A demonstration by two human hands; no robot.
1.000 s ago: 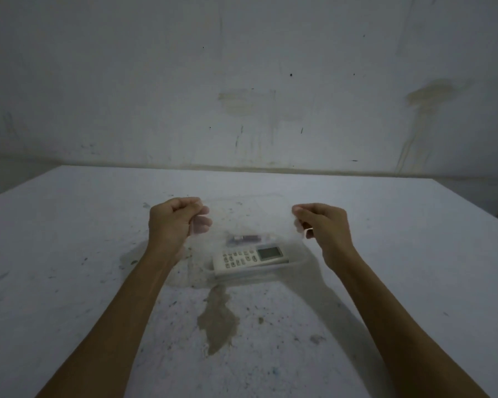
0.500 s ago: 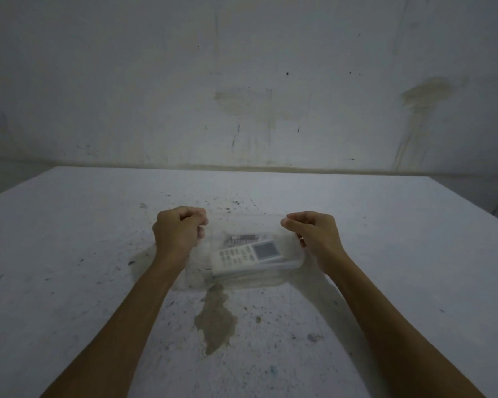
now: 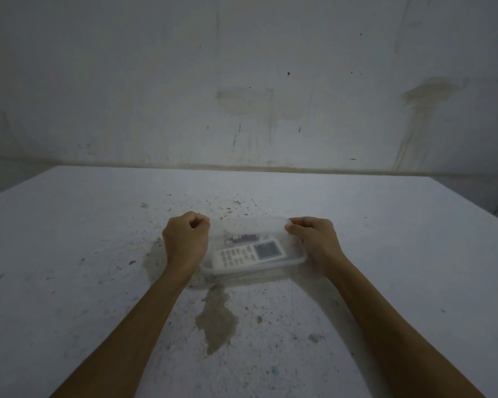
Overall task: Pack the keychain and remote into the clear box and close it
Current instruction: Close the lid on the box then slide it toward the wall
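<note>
A clear plastic box sits on the white table straight ahead of me. Inside it lies a white remote with a grey screen toward the right, and behind the remote a small dark keychain. A clear lid lies over the box, its far edge still a little raised. My left hand pinches the lid's left end with curled fingers. My right hand pinches the lid's right end the same way.
A brown stain marks the table just in front of the box, with dark specks scattered around. A stained grey wall rises behind the table's far edge. The table's right edge runs diagonally.
Both hands have come down and slightly inward with the lid, lowering it from above the box onto it. The remote and keychain have stayed in place.
</note>
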